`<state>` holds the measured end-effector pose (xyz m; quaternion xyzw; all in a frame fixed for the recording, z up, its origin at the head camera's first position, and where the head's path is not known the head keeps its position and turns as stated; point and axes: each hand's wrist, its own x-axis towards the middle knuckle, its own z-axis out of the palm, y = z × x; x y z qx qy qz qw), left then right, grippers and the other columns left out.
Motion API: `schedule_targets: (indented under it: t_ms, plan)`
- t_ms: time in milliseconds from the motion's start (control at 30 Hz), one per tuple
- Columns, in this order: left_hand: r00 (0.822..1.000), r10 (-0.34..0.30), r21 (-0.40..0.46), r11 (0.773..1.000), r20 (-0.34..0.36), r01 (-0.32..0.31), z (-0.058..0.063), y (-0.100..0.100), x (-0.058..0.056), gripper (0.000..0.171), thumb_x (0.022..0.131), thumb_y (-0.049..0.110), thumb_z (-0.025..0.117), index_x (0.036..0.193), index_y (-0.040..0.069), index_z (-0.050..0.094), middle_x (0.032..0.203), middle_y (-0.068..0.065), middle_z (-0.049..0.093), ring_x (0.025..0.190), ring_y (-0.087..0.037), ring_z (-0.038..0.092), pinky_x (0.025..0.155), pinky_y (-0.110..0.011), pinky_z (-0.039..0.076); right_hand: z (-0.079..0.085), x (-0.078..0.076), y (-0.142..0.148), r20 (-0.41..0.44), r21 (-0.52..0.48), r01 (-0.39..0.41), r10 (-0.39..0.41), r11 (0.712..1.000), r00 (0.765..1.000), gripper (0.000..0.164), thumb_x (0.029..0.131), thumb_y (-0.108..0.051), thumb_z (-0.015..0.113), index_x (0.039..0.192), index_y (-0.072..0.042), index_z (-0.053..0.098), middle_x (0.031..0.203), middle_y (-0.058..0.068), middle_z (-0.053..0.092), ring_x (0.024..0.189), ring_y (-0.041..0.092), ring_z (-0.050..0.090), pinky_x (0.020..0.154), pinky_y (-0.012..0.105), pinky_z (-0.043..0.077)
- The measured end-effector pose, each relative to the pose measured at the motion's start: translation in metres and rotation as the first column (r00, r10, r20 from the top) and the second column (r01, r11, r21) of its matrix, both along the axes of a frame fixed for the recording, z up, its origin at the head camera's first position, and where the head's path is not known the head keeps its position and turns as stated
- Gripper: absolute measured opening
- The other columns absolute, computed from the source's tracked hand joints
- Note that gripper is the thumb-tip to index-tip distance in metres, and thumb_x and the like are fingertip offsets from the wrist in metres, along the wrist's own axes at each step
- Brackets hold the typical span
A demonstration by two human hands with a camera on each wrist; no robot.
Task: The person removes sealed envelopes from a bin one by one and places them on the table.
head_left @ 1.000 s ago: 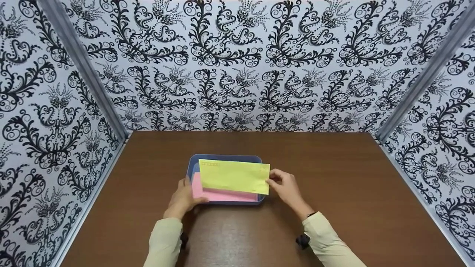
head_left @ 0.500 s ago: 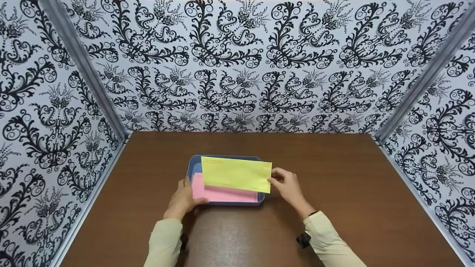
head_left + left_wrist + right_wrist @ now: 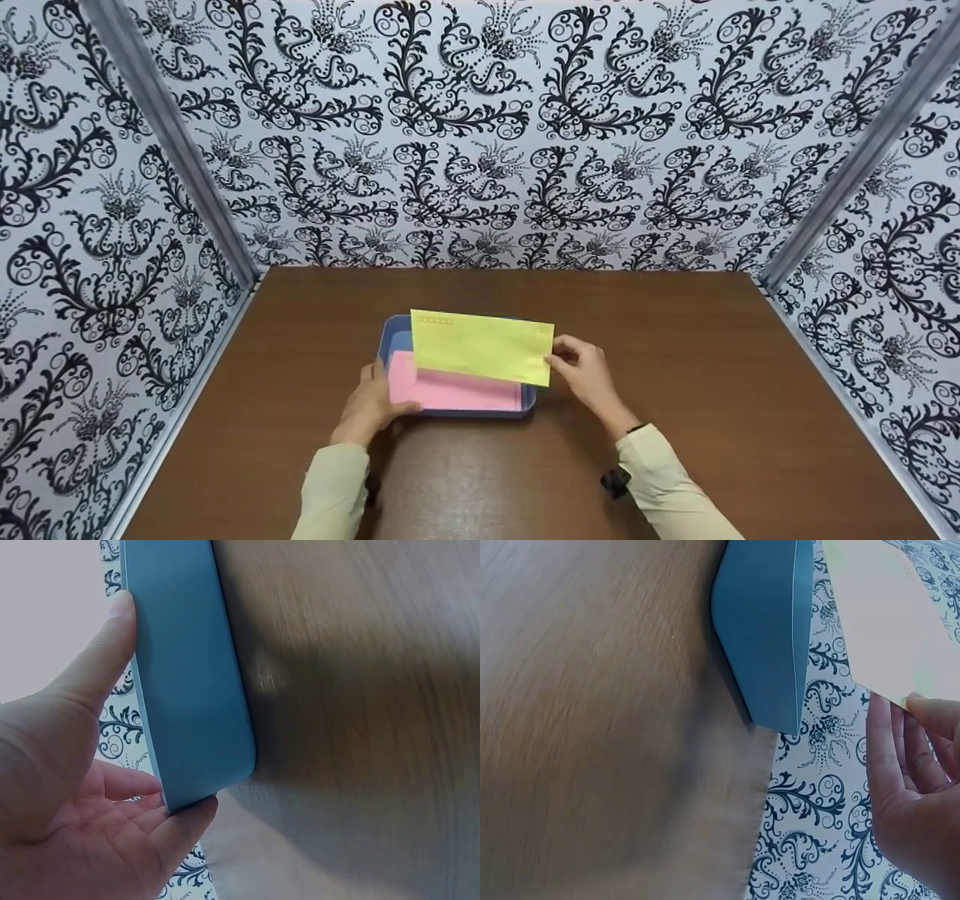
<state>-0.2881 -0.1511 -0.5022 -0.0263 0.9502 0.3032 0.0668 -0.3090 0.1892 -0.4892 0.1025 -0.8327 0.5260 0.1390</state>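
"What fills your screens over there?"

"Mostly the patterned walls, then the brown table. On it I see the blue tray, close to the middle of my head view."

"Anything above that?"

"The yellow envelope is up over the tray, tilted, its right end reaching past the tray's right side. My right wrist view shows a gap between the two. Lower down, pink paper lies inside the tray, partly hidden by the envelope."

"Who has hold of what?"

"The person's left grip holds the tray at its near left corner. The right grip pinches the envelope by its right edge alone."

"How would you handle this well?"

"I judge a light pinch enough; squeezing harder could crease the envelope. With its far end unsupported, I'd go slowly and mind the rim, so no corner catches. I'd want the left grip firm, too, lest the tray slide."
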Motion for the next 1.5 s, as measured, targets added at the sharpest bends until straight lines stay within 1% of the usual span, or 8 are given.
schedule_targets:
  t_ms: [300,500,667,800,1033,1233,1433,1500]
  plan:
    - [1.000,-0.011,-0.009,1.000,-0.010,0.011,0.000,0.000,0.000,0.119,0.076,0.040,0.086,0.152,-0.017,0.015,0.151,-0.037,0.029,0.127,-0.052,0.049,0.108,-0.058,0.042,0.003,0.001,0.000,0.031,-0.019,0.053,-0.053,0.998,0.998,0.008,0.083,0.007,0.073,0.090,0.003,0.072,0.086,0.017,0.072,0.075,0.012,0.062,0.069,0.015,0.051]
    - [1.000,-0.013,-0.011,1.000,-0.007,0.013,-0.001,-0.001,0.000,0.118,0.077,0.041,0.086,0.152,-0.016,0.014,0.151,-0.037,0.029,0.128,-0.051,0.049,0.108,-0.057,0.042,0.030,0.018,-0.007,0.030,-0.024,0.052,-0.052,0.998,0.998,0.006,0.083,0.011,0.071,0.089,0.009,0.069,0.086,0.025,0.070,0.076,0.014,0.063,0.070,0.016,0.050]
    - [1.000,0.003,-0.004,1.000,0.007,-0.003,-0.001,0.001,0.000,0.116,0.078,0.040,0.085,0.153,-0.014,0.015,0.153,-0.036,0.028,0.129,-0.051,0.049,0.109,-0.057,0.041,0.041,0.026,-0.007,0.019,-0.017,0.034,-0.033,0.999,0.999,0.006,0.084,0.010,0.070,0.090,0.011,0.068,0.086,0.026,0.069,0.074,0.011,0.061,0.068,0.017,0.050]
    - [1.000,-0.004,-0.006,1.000,-0.003,0.004,-0.002,0.000,0.000,0.115,0.078,0.039,0.085,0.152,-0.015,0.016,0.152,-0.036,0.028,0.129,-0.051,0.049,0.109,-0.057,0.042,0.034,0.022,-0.004,0.033,-0.025,0.046,-0.045,0.999,0.998,0.005,0.084,0.010,0.069,0.090,0.011,0.068,0.084,0.023,0.069,0.073,0.010,0.060,0.068,0.016,0.049]
    - [1.000,-0.014,-0.010,1.000,-0.012,0.014,-0.001,0.000,0.000,0.116,0.078,0.039,0.085,0.152,-0.016,0.014,0.152,-0.038,0.028,0.129,-0.051,0.048,0.109,-0.057,0.041,0.006,0.003,0.007,0.043,-0.055,0.059,-0.056,0.997,0.997,0.006,0.085,0.007,0.071,0.091,0.006,0.070,0.085,0.020,0.070,0.072,0.008,0.062,0.065,0.016,0.052]
    - [0.999,-0.024,-0.019,1.000,-0.023,0.023,0.000,0.000,0.001,0.117,0.077,0.040,0.085,0.151,-0.017,0.015,0.151,-0.038,0.028,0.127,-0.052,0.050,0.107,-0.058,0.043,0.003,-0.001,0.014,0.043,-0.071,0.034,-0.031,0.997,0.999,0.005,0.085,0.005,0.072,0.090,0.004,0.070,0.085,0.018,0.070,0.072,0.009,0.063,0.066,0.017,0.053]
    - [0.999,-0.025,-0.035,0.999,-0.029,0.024,-0.001,-0.001,0.002,0.116,0.078,0.041,0.085,0.151,-0.017,0.017,0.150,-0.037,0.030,0.124,-0.053,0.052,0.101,-0.059,0.046,0.003,-0.003,0.019,0.033,-0.043,0.047,-0.046,0.998,0.998,0.006,0.084,0.003,0.074,0.089,0.004,0.069,0.086,0.019,0.071,0.073,0.000,0.060,0.069,0.014,0.050]
    - [0.999,-0.023,-0.032,0.999,-0.031,0.022,0.000,-0.001,0.003,0.116,0.077,0.041,0.085,0.151,-0.017,0.016,0.150,-0.037,0.030,0.125,-0.053,0.051,0.102,-0.060,0.046,0.013,0.003,0.017,0.037,-0.036,0.048,-0.047,0.998,0.998,0.007,0.085,0.004,0.073,0.090,0.006,0.069,0.086,0.021,0.071,0.073,0.000,0.059,0.069,0.014,0.050]
